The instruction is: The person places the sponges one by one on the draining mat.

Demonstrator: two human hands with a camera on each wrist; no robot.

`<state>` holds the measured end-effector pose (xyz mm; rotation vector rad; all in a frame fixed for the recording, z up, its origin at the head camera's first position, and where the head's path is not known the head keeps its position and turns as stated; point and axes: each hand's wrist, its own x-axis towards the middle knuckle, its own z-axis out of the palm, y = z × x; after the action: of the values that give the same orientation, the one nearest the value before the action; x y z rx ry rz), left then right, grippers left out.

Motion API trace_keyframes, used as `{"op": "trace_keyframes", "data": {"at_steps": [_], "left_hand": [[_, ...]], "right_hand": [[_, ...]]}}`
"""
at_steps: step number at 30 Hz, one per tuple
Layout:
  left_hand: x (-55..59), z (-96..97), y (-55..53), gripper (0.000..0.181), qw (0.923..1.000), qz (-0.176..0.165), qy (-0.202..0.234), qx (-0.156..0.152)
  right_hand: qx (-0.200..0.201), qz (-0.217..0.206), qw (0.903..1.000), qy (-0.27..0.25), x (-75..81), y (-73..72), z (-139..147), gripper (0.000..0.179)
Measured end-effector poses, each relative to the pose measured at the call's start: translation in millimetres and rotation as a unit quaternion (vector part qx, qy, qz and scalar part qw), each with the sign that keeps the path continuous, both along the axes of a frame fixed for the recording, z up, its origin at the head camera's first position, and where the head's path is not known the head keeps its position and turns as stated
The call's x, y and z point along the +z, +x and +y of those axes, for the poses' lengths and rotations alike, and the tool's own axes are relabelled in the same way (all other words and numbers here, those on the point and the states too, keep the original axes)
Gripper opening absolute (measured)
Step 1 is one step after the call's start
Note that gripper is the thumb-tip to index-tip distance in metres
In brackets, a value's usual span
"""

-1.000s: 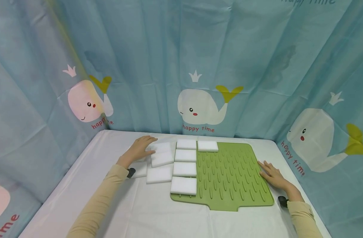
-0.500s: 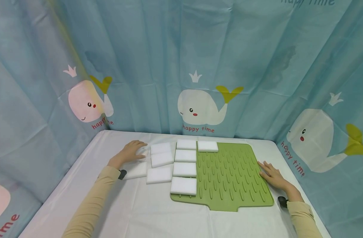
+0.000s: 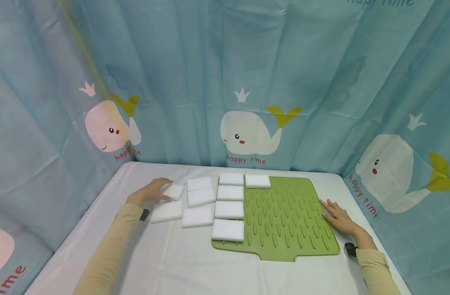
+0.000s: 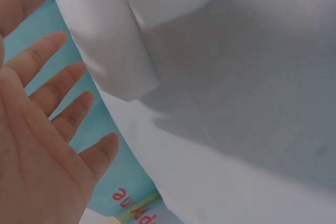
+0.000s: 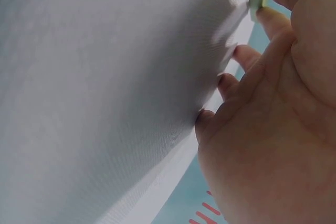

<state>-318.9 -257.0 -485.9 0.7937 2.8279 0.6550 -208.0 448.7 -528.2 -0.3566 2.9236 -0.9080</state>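
Blue curtains (image 3: 195, 82) are hung behind the counter (image 3: 188, 266); the left hand (image 3: 149, 194), fingers released, is held beside a white block (image 3: 174, 191); five more blocks (image 3: 229, 209) are laid on a mat (image 3: 283, 209), touched by the right hand (image 3: 340, 221), fingers loose.

left hand (image 3: 151, 191) and right hand (image 3: 338, 219), fingers spread apart.

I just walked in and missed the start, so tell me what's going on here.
A person's left hand is at one white block, its fingers spread; whether they touch it is unclear. The right hand rests at the right edge of a green mat. Five more white blocks lie on the mat: four in a column along its left side and one right of the farthest. Four others lie left of the mat on the white table.
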Motion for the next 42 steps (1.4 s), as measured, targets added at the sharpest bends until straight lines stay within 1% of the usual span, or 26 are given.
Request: {"op": "trace_keyframes", "data": {"at_steps": [1,3,8,12,14,18,22,27,33,36,42], "left_hand": [[-0.1,0.7,-0.8,0.074,0.9997,-0.019,-0.008,0.014],[-1.4,1.4,-2.1,0.075,0.9987,-0.035,-0.023,0.029],[-0.2,2.1,-5.6,0.075,0.9970,-0.062,-0.016,0.044],[2.3,3.0,-7.6,0.072,0.9956,-0.078,-0.011,0.052],[1.8,2.4,-8.3,0.071,0.9951,-0.082,-0.015,0.054],[1.6,0.9,-8.3,0.068,0.9959,-0.075,-0.018,0.048],[2.6,-0.8,-8.0,0.068,0.9977,-0.051,-0.020,0.041],[4.3,-2.2,-9.1,0.068,0.9985,-0.021,-0.027,0.042],[7.9,-3.0,-9.7,0.069,0.9993,0.004,-0.002,0.037],[9.3,-1.6,-9.8,0.070,0.9993,0.020,0.014,0.028],[8.9,4.2,-9.9,0.070,0.9988,0.036,0.024,0.024]], "right_hand": [[0.000,0.001,1.0000,0.001,-0.6,-0.3,0,0.059],[-0.001,0.002,1.0000,0.005,-1.4,-0.6,1,0.059],[-0.001,0.003,1.0000,0.006,-0.8,0.3,1,0.059],[0.003,0.006,1.0000,0.000,-0.5,0.3,1,0.059],[0.002,0.008,1.0000,-0.001,-1.0,-0.3,1,0.058],[0.001,0.008,1.0000,0.005,-2.4,-1.5,1,0.058],[-0.004,0.001,0.9999,0.014,-2.9,-1.7,1,0.058],[-0.012,-0.001,0.9998,0.013,-3.1,-1.9,0,0.058],[-0.010,-0.004,0.9999,0.012,-5.8,-2.8,1,0.058],[-0.008,-0.007,0.9999,0.007,-6.6,-2.6,2,0.059],[-0.007,-0.007,0.9999,0.003,-5.6,-2.5,2,0.060]]}}
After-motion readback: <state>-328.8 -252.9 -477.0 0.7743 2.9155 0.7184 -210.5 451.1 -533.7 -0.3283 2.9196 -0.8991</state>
